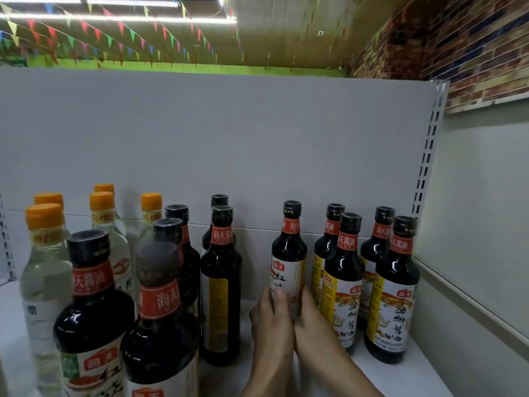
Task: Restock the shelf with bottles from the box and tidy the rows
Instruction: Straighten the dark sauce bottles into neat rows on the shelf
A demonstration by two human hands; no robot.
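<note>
glossy dark bottles (289, 253), matt white shelf (400, 376)

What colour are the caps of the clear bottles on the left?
Orange caps, clearest in the head view.

Light is cast by long white fluorescent ceiling tubes (120, 17) at eleven o'clock. Glare is seen on dark glass soy-sauce bottles (396, 270). Edges are bent, and the nearest bottles at seven o'clock are blurred.

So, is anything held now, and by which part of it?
The left hand and right hand grip one dark bottle by its lower body, over the white label.
</note>
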